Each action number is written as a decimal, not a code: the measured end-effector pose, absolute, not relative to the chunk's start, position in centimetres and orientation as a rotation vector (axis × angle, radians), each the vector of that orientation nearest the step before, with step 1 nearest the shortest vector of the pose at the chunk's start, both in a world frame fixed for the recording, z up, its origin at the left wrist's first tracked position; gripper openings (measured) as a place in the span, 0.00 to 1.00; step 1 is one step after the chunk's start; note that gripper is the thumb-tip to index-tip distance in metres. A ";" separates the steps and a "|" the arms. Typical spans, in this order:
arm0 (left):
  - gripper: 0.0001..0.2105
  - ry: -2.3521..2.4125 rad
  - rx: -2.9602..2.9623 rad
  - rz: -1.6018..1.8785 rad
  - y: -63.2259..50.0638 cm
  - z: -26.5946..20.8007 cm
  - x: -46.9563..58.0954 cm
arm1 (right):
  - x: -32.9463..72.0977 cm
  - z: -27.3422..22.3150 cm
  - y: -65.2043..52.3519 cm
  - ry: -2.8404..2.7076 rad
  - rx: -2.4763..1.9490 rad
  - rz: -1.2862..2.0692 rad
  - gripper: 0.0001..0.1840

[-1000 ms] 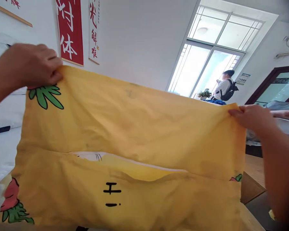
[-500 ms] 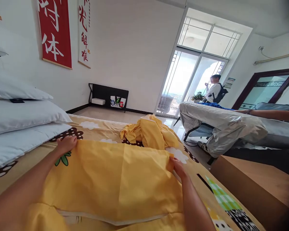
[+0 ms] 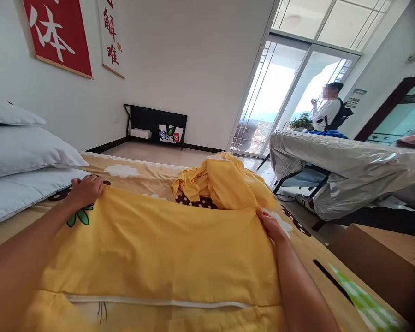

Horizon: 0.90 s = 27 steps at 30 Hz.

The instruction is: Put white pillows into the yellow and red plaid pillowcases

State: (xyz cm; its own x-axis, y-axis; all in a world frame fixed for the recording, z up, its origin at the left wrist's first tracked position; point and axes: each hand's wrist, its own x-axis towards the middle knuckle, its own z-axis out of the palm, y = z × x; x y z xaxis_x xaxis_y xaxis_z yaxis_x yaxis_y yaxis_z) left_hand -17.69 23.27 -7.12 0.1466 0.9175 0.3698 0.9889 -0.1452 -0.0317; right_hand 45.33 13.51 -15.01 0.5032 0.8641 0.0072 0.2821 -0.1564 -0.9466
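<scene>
A yellow pillowcase point(image 3: 180, 249) is spread flat between my two hands, with a pale opening edge running across its near part. My left hand point(image 3: 88, 189) pinches its far left corner, beside a green leaf print on the bedding. At the far right corner, the fingers of my right hand point(image 3: 271, 226) are closed on the cloth. Past the far edge lies a crumpled heap of yellow fabric point(image 3: 228, 180). All of this rests on a patterned bed sheet point(image 3: 141, 161) with clouds and brown polka-dot shapes.
White pillows point(image 3: 27, 152) are stacked at the left. A cardboard box point(image 3: 376, 258) stands by the bed's right side. Beyond it is a plastic-covered table point(image 3: 349, 157). A person point(image 3: 328, 110) with a backpack stands near the glass door point(image 3: 280, 92). A low black shelf point(image 3: 155, 124) is against the wall.
My hands have drawn the pillowcase wider, the left going left and the right going right, and its middle crease has flattened. The view has shifted; an arm over the covered table is gone.
</scene>
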 end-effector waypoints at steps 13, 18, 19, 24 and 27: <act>0.23 -2.113 -2.347 -0.235 24.4 -15.2 -19.8 | 43.2 -13.4 11.6 -1.184 -2.262 -0.112 0.14; 0.24 -1.810 -2.525 -0.323 23.8 -15.5 -15.0 | 35.0 -13.0 15.0 -1.847 -2.008 0.026 0.16; 0.25 -1.773 -2.594 -0.283 23.6 -15.7 -13.7 | 33.6 -13.3 15.9 -1.936 -1.975 0.083 0.16; 0.28 -1.950 -2.649 0.020 24.0 -17.7 -13.8 | 34.8 -13.9 18.3 -1.915 -2.165 0.136 0.22; 0.27 -2.128 -2.432 0.013 25.4 -18.7 -18.3 | 39.6 -13.7 18.2 -1.802 -2.330 0.069 0.26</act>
